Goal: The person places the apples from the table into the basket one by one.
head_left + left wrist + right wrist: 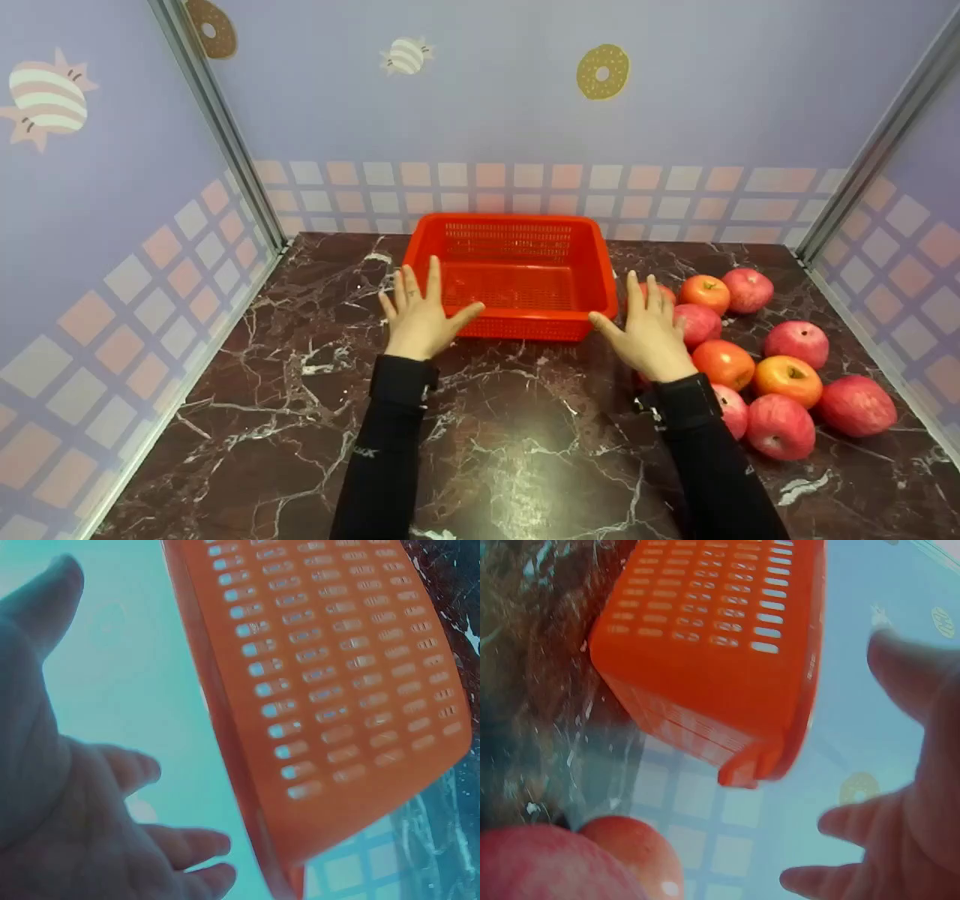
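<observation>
Head view: orange basket (pixel 517 274) sits on the dark marble table (pixel 480 450), toward the back wall. Left hand (pixel 420 319) is at the basket's front-left corner, fingers spread, thumb tip at or just off the front wall; can't tell if it touches. Right hand (pixel 651 330) is at the front-right corner, fingers spread, thumb just beside the corner, holding nothing. A cluster of red apples (pixel 780 367) lies right of the basket, partly under the right hand. Left wrist view: open palm and splayed fingers (pixel 187 844) beside the basket's slotted wall (pixel 337 690), a gap between them. Right wrist view: spread fingers (pixel 855 821) apart from the basket corner (pixel 727 675); two apples (pixel 622 855) below the basket.
</observation>
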Tool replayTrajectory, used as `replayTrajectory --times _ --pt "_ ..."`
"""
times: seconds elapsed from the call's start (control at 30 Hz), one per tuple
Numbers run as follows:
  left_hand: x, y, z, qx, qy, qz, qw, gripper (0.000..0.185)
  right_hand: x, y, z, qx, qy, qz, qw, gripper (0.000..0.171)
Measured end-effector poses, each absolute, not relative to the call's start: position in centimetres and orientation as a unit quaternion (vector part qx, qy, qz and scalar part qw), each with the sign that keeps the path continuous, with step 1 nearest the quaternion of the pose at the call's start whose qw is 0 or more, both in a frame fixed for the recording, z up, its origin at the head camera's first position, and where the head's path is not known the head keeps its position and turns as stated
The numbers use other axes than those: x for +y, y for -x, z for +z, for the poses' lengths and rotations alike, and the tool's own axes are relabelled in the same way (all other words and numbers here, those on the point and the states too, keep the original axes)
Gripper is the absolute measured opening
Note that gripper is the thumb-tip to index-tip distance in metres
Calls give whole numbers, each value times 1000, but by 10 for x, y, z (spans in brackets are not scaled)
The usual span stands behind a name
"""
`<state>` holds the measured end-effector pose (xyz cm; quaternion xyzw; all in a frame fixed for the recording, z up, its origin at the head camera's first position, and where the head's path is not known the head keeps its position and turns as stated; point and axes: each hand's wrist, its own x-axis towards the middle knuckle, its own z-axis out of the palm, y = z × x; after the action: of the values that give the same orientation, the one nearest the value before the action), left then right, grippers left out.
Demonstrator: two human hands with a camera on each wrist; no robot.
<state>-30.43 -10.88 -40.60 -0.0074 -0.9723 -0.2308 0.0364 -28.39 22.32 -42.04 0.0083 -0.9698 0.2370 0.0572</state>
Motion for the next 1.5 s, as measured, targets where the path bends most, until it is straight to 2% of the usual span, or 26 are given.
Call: replayTrajectory --times 0.2,0.43,0.7,0.8,1.07,1.27,1.5 --pt "-129 315 -409 -948 -51 -303 84 107 219 296 -429 -941 -33 321 107 85" --pt "-149 328 -423 -882 -100 -437 144 87 218 306 -441 -913 -39 383 135 74" --pt "-155 340 -438 -856 -90 -494 121 57 213 311 -444 -911 -59 394 104 69" --pt "-155 342 -442 -854 -80 -501 115 52 212 312 -444 -913 -60 393 92 69" --pt "-152 346 -449 -778 -79 -619 74 60 213 311 -441 -913 -45 401 62 73" --pt "-152 343 -446 -774 -84 -622 81 59 212 311 -440 -909 -35 409 68 71" --pt "-159 340 -438 -801 -84 -592 29 67 213 311 -439 -907 -16 415 76 68"
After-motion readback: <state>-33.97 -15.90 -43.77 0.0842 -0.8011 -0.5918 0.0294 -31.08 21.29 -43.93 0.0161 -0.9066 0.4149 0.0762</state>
